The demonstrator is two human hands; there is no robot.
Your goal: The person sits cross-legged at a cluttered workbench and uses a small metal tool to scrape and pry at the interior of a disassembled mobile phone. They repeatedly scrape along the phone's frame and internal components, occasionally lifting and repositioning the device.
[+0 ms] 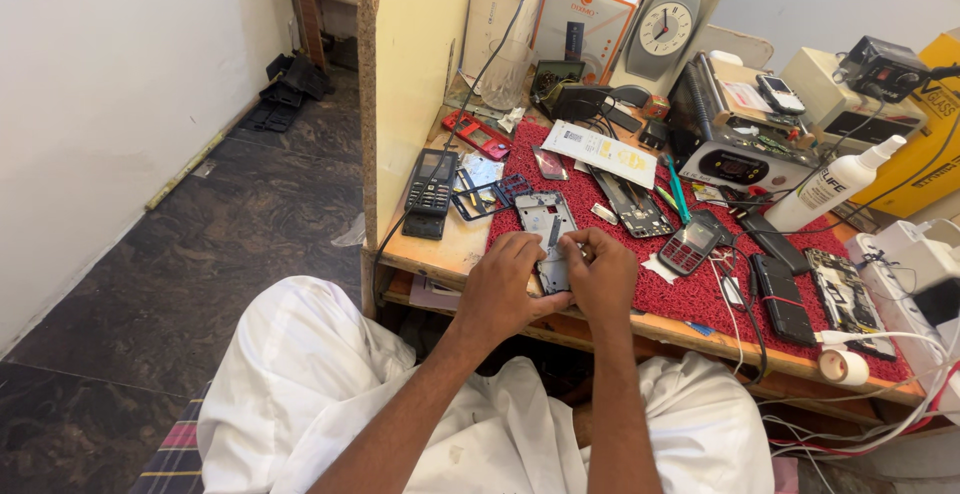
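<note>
Left hand (500,289) grasps opened phone frame (548,229) | right hand (600,274) pinches it near centre | advise steady bracing on red mat (700,294), light pressure.

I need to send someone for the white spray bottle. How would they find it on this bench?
Start at the red mat on the bench and go to its far right edge. The white spray bottle lies tilted there, nozzle toward the yellow box; it is the only bottle.

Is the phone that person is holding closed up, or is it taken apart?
Taken apart. The phone frame between the left hand and right hand lies with bare grey insides showing, no cover or screen over it.
</note>
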